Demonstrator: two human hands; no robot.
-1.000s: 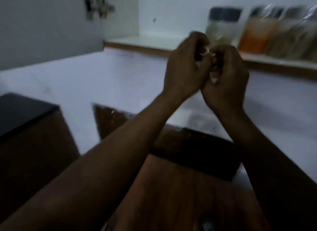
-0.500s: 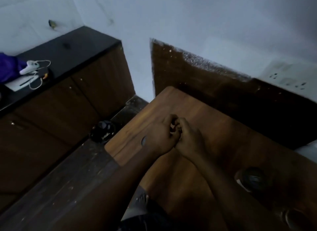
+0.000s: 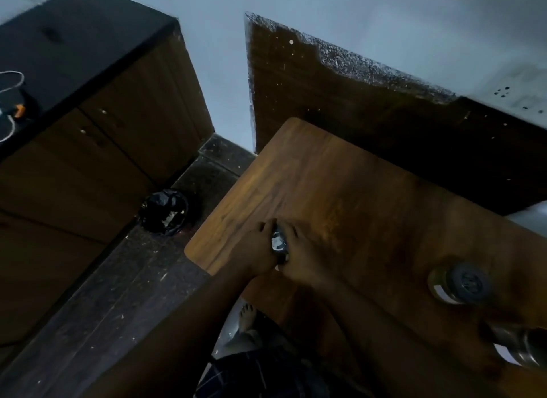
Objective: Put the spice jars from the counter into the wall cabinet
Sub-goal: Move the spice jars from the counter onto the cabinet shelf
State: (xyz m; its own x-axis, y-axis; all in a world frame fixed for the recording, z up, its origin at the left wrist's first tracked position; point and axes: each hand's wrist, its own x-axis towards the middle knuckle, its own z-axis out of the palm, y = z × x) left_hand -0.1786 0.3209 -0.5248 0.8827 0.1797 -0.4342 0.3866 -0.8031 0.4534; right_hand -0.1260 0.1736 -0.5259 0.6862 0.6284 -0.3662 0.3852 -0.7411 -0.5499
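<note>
My left hand (image 3: 260, 246) and my right hand (image 3: 300, 249) rest side by side on the wooden table (image 3: 340, 196), near its front left corner. Both close around a small shiny whitish scrap (image 3: 278, 243) held between them; what it is stays unclear in the dim light. A spice jar with a dark lid (image 3: 460, 282) stands on the table well to the right of my hands. A second spice jar (image 3: 521, 348) sits at the right edge, blurred. The wall cabinet is out of view.
A black bin bag (image 3: 164, 212) sits on the dark floor left of the table. A black counter (image 3: 74, 42) over brown cabinet doors holds white cables at far left. My bare foot (image 3: 247, 313) shows below the table edge. A wall socket (image 3: 515, 98) is at upper right.
The view has swung down from the cabinet shelf with its jars to the table and floor. My joined hands have dropped from chest height onto the tabletop, still together.
</note>
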